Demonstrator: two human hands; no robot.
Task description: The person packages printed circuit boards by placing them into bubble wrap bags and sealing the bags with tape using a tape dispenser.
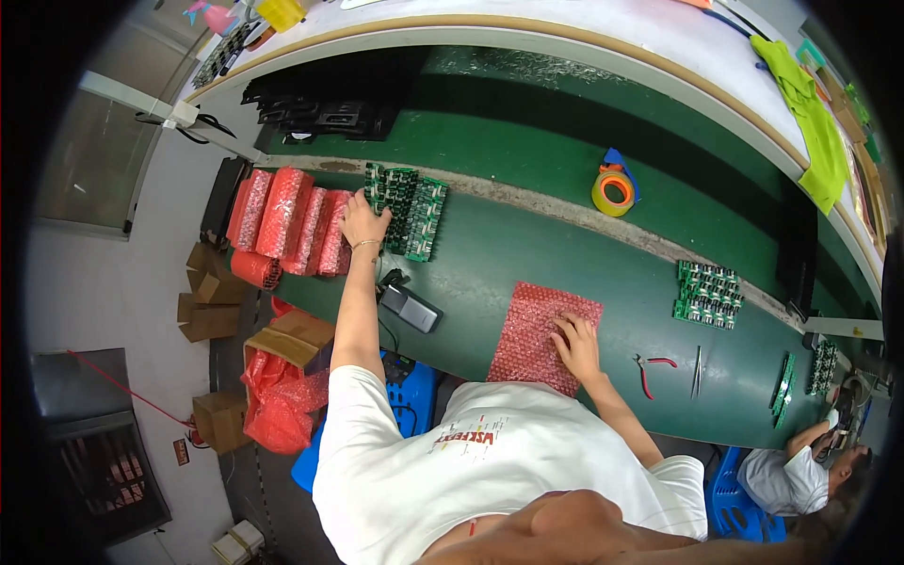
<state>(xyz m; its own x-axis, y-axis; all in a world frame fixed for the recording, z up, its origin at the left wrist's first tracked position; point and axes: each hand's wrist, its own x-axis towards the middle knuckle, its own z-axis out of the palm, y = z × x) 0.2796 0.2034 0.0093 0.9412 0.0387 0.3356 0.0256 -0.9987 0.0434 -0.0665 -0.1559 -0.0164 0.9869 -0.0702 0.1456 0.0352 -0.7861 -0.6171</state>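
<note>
Head view: green table (527, 245), its near edge met by a red bubble-wrap sheet (527, 330). Right hand (578, 345) is laid on the sheet, fingers loosely spread. Left hand (363, 224) is set at the left edge of green circuit boards (403, 215), beside red wrapped bundles (285, 215); whether anything is gripped cannot be told. Open room is offered between boards and sheet, and between sheet and red-handled pliers (646, 382).
</note>
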